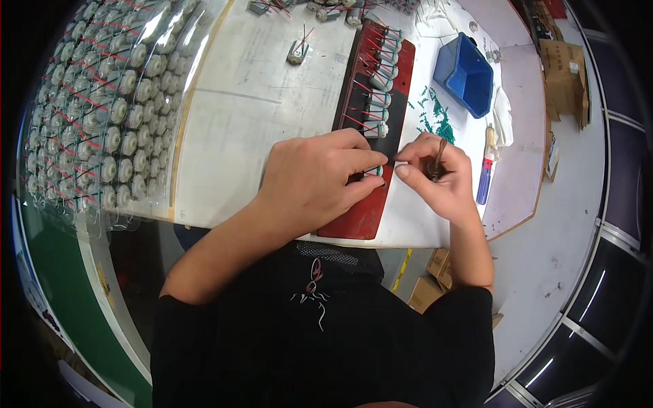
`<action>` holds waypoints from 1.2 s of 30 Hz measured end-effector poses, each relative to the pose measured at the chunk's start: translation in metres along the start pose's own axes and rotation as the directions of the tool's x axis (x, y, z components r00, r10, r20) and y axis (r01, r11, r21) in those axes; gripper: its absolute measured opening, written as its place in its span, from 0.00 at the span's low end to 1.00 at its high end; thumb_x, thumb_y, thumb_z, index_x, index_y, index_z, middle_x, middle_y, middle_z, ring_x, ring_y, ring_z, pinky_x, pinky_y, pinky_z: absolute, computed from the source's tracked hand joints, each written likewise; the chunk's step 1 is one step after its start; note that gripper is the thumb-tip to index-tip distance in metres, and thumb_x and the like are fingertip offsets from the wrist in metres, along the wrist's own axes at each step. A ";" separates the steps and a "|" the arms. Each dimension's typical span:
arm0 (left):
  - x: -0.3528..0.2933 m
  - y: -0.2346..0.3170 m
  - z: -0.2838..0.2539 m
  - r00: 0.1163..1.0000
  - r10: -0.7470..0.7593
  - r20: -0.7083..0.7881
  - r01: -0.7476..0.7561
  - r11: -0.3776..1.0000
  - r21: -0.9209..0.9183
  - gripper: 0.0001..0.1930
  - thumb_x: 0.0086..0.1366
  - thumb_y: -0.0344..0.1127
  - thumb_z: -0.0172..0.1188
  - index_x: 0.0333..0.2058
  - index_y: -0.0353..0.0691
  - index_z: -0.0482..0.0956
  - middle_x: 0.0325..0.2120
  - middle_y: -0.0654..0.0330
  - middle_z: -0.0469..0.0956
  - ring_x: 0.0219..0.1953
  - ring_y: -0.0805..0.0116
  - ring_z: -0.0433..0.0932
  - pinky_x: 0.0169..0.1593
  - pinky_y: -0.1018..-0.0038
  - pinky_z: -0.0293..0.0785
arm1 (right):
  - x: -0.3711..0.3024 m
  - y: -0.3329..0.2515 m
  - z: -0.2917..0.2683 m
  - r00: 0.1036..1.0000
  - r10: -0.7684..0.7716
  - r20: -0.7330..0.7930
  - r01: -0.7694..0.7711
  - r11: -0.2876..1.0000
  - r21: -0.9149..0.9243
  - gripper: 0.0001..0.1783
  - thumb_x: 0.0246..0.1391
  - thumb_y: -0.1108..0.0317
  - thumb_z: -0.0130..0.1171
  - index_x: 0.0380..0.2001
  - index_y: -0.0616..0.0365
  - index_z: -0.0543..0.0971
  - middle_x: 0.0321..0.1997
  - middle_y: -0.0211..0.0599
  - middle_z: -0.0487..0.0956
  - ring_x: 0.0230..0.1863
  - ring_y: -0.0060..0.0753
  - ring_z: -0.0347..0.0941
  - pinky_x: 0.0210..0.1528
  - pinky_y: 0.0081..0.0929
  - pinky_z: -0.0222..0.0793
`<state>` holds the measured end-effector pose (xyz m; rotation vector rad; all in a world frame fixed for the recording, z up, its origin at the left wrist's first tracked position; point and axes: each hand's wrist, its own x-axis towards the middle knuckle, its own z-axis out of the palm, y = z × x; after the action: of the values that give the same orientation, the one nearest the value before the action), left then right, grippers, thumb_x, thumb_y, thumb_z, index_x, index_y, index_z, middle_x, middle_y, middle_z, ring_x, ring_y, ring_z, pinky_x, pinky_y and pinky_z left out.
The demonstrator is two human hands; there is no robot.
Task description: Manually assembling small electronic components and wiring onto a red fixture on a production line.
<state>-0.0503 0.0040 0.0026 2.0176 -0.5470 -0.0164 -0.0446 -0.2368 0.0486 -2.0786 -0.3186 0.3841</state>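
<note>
My left hand (314, 173) reaches over a long red block with a black strip (354, 216). Its thumb and fingers pinch a small motor (378, 172) near the block's front end, mostly hidden by the hand. Farther up the block stands a row of several small grey motors (378, 98) with red and green wires. Just right of the block is my right hand (445, 180), thumb and forefinger pressed together close to the left fingertips. A slim dark tool (440, 158) lies in its curled fingers; its exact kind cannot be made out.
Clear plastic trays filled with motors (126, 115) are stacked at the left. One loose motor (296, 52) lies on the white table (231, 136). At the right are a blue bin (456, 64), scattered small green pieces (442, 126) and a purple-and-red handled tool (485, 173).
</note>
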 end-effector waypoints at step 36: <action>0.001 -0.004 0.000 1.000 0.008 -0.004 -0.008 0.999 -0.032 0.14 0.56 0.42 0.76 0.42 0.49 0.89 0.35 0.66 0.85 0.31 0.66 0.84 0.34 0.72 0.78 | 0.008 0.003 0.016 0.990 0.131 -0.054 -0.128 0.990 0.062 0.14 0.56 0.69 0.75 0.28 0.60 0.77 0.25 0.26 0.77 0.23 0.14 0.65 0.24 0.20 0.60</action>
<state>-0.0479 0.0055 -0.0002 1.9837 -0.5493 -0.0164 -0.0432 -0.2226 0.0374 -2.0544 -0.1369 0.4055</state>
